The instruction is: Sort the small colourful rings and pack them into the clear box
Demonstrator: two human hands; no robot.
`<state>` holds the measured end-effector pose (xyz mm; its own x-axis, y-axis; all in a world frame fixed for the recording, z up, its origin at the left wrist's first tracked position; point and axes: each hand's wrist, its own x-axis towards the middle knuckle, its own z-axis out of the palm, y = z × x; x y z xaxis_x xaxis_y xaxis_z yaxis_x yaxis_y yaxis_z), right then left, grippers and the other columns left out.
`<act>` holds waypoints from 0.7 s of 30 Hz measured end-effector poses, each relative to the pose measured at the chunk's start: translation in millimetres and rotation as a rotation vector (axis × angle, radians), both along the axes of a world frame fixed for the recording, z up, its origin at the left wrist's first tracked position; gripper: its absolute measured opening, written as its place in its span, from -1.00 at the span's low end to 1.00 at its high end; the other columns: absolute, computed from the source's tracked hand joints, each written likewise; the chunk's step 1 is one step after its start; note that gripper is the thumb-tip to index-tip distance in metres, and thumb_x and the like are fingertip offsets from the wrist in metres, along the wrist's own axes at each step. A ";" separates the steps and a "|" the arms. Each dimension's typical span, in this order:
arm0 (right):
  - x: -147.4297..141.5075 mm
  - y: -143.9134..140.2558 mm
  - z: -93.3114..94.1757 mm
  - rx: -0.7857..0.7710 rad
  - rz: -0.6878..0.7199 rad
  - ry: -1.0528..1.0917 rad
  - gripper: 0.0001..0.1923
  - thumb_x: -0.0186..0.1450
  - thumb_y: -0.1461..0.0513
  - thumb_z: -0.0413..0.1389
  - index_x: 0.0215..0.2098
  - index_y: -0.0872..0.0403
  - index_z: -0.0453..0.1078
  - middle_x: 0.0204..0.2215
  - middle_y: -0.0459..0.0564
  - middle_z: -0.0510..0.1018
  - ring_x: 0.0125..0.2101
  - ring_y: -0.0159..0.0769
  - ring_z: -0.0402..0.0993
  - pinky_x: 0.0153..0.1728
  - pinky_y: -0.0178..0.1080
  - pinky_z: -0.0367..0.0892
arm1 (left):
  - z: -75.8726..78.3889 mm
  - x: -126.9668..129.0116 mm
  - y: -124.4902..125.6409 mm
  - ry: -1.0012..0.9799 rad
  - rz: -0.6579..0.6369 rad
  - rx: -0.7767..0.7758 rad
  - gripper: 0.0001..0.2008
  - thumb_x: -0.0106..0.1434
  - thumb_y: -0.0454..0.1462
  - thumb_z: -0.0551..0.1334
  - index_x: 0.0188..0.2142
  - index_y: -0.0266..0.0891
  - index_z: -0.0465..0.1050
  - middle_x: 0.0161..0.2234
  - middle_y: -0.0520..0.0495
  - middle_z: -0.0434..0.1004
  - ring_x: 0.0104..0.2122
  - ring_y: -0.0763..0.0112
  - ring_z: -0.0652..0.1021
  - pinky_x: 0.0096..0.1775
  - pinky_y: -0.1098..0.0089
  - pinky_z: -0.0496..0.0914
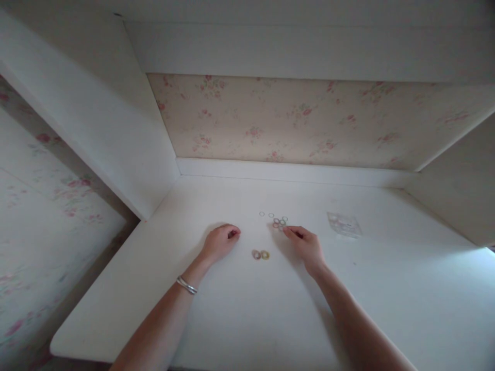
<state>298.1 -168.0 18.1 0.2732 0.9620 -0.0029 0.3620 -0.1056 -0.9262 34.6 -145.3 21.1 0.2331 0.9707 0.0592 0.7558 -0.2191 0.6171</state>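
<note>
Right hand (pixel 305 243) fingertips pinched at the ring pile (pixel 279 222) at 12 o'clock on the desk (pixel 240 319), grip unclear; left hand (pixel 221 240) loosely curled, apparently empty; take one ring, avoid scattering the pair (pixel 260 254) at 6.

White desk (pixel 247 319); pink-floral cream wallpaper (pixel 309 123); pink ring (pixel 256 254) beside yellow ring (pixel 265 254); silver bracelet (pixel 186 285)

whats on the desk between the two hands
In the head view, two small rings, one pinkish and one yellow, lie side by side on the white desk between the left hand and the right hand, touching neither.
</note>
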 end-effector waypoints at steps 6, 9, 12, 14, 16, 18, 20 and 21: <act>0.4 -14.1 7.9 -0.015 -0.028 0.099 -0.52 0.10 -0.09 0.13 -0.26 0.12 0.51 -0.38 0.03 0.57 -0.40 -0.27 0.41 -0.44 -0.29 0.22 | -2.1 -0.1 0.9 -0.003 -0.009 0.033 -0.83 0.20 -0.26 0.13 -0.29 -0.12 0.50 -0.29 0.04 0.55 -0.31 0.43 0.50 -0.22 0.46 0.34; -0.6 -22.1 7.9 -0.027 -0.012 0.084 -0.51 0.11 -0.10 0.11 -0.26 0.12 0.51 -0.42 0.02 0.55 -0.46 -0.29 0.38 -0.52 -0.32 0.18 | -1.9 0.0 1.1 0.006 -0.003 0.013 -0.83 0.19 -0.26 0.13 -0.28 -0.14 0.50 -0.28 0.03 0.55 -0.29 0.42 0.50 -0.21 0.46 0.35; -2.6 -28.3 6.7 -0.018 0.016 0.068 -0.53 0.12 -0.10 0.10 -0.29 0.12 0.51 -0.44 0.01 0.55 -0.45 -0.29 0.39 -0.49 -0.31 0.20 | -2.0 -0.1 1.4 0.010 -0.003 -0.003 -0.82 0.19 -0.26 0.13 -0.27 -0.14 0.50 -0.27 0.02 0.55 -0.28 0.41 0.50 -0.21 0.46 0.35; -4.1 -30.9 5.7 -0.014 0.035 0.035 -0.56 0.14 -0.07 0.10 -0.32 0.11 0.52 -0.45 0.00 0.54 -0.44 -0.28 0.39 -0.45 -0.30 0.22 | -2.6 -0.5 1.5 0.004 -0.013 0.006 -0.82 0.19 -0.26 0.13 -0.27 -0.14 0.50 -0.27 0.02 0.55 -0.28 0.41 0.50 -0.21 0.46 0.35; -5.8 -32.8 4.9 -0.001 0.066 -0.055 -0.63 0.16 -0.03 0.09 -0.37 0.09 0.52 -0.48 -0.02 0.53 -0.44 -0.30 0.39 -0.42 -0.29 0.23 | -2.9 -0.8 1.5 -0.001 -0.021 0.027 -0.82 0.19 -0.26 0.12 -0.27 -0.14 0.50 -0.27 0.03 0.55 -0.28 0.42 0.51 -0.22 0.47 0.34; -7.8 -34.7 4.4 0.030 0.123 -0.193 -0.68 0.18 0.02 0.06 -0.43 0.06 0.52 -0.50 -0.04 0.51 -0.46 -0.31 0.38 -0.42 -0.30 0.22 | -2.4 -0.9 1.3 0.003 -0.018 0.036 -0.82 0.19 -0.26 0.12 -0.28 -0.13 0.50 -0.27 0.04 0.55 -0.29 0.42 0.51 -0.22 0.47 0.34; -10.2 -36.8 4.2 0.065 0.194 -0.325 -0.70 0.21 0.07 0.02 -0.46 0.03 0.52 -0.50 -0.06 0.50 -0.48 -0.34 0.38 -0.43 -0.31 0.21 | -1.1 -0.6 1.0 0.013 -0.009 0.024 -0.82 0.19 -0.26 0.12 -0.28 -0.14 0.50 -0.28 0.04 0.55 -0.30 0.42 0.51 -0.22 0.46 0.34; -11.6 -37.7 4.2 0.077 0.225 -0.381 -0.70 0.22 0.09 0.00 -0.46 0.02 0.52 -0.49 -0.06 0.50 -0.49 -0.35 0.38 -0.43 -0.31 0.20 | -0.4 -0.3 0.9 0.018 -0.005 0.016 -0.82 0.19 -0.26 0.12 -0.28 -0.14 0.50 -0.28 0.03 0.56 -0.30 0.42 0.51 -0.22 0.46 0.34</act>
